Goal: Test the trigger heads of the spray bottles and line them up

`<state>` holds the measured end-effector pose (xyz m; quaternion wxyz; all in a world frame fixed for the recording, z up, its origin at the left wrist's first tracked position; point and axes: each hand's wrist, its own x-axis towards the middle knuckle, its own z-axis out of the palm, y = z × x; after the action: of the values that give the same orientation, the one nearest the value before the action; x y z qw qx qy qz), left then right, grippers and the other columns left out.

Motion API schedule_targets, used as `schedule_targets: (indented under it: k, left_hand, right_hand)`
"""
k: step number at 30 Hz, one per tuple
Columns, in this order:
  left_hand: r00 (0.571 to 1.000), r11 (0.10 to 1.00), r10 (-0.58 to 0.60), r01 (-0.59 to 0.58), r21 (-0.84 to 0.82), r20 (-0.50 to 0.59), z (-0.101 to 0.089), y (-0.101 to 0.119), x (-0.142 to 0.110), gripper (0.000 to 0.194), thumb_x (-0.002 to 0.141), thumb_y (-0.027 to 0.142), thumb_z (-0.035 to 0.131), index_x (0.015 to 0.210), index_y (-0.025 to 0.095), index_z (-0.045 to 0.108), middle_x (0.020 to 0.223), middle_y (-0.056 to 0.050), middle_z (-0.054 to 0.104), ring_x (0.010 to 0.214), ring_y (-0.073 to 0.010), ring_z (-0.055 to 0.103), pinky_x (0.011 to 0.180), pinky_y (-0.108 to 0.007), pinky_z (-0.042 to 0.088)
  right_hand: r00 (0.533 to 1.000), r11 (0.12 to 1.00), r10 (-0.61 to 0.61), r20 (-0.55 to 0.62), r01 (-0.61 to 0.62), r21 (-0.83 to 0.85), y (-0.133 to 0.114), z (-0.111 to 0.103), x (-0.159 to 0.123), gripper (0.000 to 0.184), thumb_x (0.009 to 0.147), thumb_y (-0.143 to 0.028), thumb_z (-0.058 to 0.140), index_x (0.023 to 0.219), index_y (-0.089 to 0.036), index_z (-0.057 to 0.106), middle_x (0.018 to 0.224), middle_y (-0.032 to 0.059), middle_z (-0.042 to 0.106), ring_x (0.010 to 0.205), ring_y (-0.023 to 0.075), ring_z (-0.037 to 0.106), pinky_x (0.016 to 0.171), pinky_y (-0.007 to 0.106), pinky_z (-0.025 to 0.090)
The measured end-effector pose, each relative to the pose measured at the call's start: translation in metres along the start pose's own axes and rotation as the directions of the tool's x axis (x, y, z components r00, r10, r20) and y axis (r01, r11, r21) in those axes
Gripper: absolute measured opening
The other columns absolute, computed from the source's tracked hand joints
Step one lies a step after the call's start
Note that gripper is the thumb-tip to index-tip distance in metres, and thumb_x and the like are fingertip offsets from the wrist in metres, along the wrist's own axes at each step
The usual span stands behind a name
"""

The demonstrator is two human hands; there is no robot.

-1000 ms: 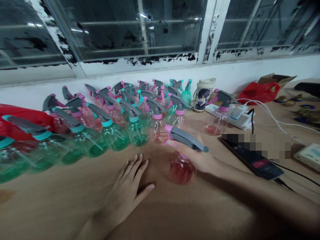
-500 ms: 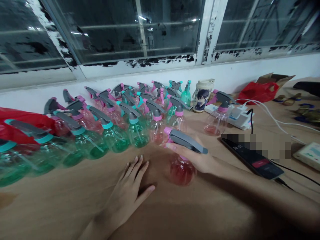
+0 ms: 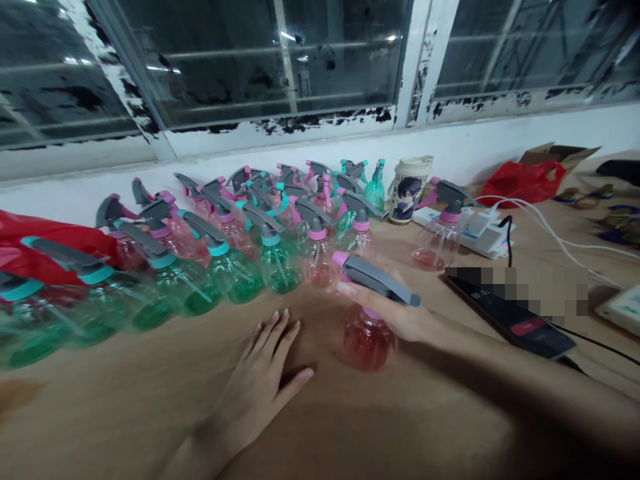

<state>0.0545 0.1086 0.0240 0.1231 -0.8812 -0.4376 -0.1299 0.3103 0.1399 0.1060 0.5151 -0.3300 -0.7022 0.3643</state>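
Note:
My right hand is wrapped round the neck and trigger of a spray bottle, which stands upright on the table with a clear pinkish body, a pink nozzle and a grey head. Part of its neck is hidden behind my fingers. Flat on the wooden table, to the left of that bottle, lies my left hand with its fingers spread and nothing in it. Just beyond both hands stand a green spray bottle and a pink spray bottle. Another pink spray bottle stands apart to the right.
Several green and pink spray bottles fill the back left, beside a red plastic bag. A printed cup stands by the wall. Rightward are a power strip with cables, a phone and another red bag.
The whole view has shifted slightly, so things sit a little further right in the picture. Both hands and the held spray bottle keep their places on the table.

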Motion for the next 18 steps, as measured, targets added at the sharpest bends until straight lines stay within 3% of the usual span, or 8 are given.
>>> schedule_targets:
  k: [7,12,18]
  left_hand:
    - [1.000,1.000,-0.005,0.005,-0.011,0.021,-0.0022,0.0008,0.0004,0.063,0.091,0.057,0.044,0.139,0.017,0.036,0.147,-0.013,0.037,0.132,-0.0291,0.037,0.105,-0.047,0.034]
    - [0.999,1.000,-0.007,0.008,-0.014,0.032,-0.0012,0.0006,0.0005,0.063,0.091,0.057,0.043,0.139,0.017,0.036,0.147,-0.013,0.037,0.133,-0.0290,0.037,0.106,-0.047,0.033]
    - [1.000,1.000,-0.003,0.003,0.007,0.011,-0.0027,0.0015,0.0018,0.063,0.091,0.057,0.044,0.139,0.017,0.037,0.146,-0.014,0.037,0.132,-0.0300,0.038,0.105,-0.048,0.034]
  right_hand:
    - [1.000,1.000,-0.026,-0.002,0.026,0.011,-0.0020,-0.0002,0.0000,0.014,0.082,-0.033,0.063,0.091,-0.023,0.066,0.092,0.0015,0.071,0.092,0.0181,0.064,0.087,0.033,0.048]
    - [1.000,0.999,-0.024,-0.019,0.023,-0.025,-0.0005,0.0004,-0.0015,0.013,0.081,-0.033,0.063,0.075,-0.022,0.061,0.075,-0.0021,0.065,0.074,0.0155,0.059,0.074,0.032,0.048]
    - [1.000,0.999,0.002,0.008,-0.002,0.035,-0.0020,0.0001,-0.0021,0.005,0.080,-0.025,0.064,0.078,-0.022,0.061,0.073,-0.0032,0.059,0.070,0.0143,0.055,0.067,0.029,0.044]
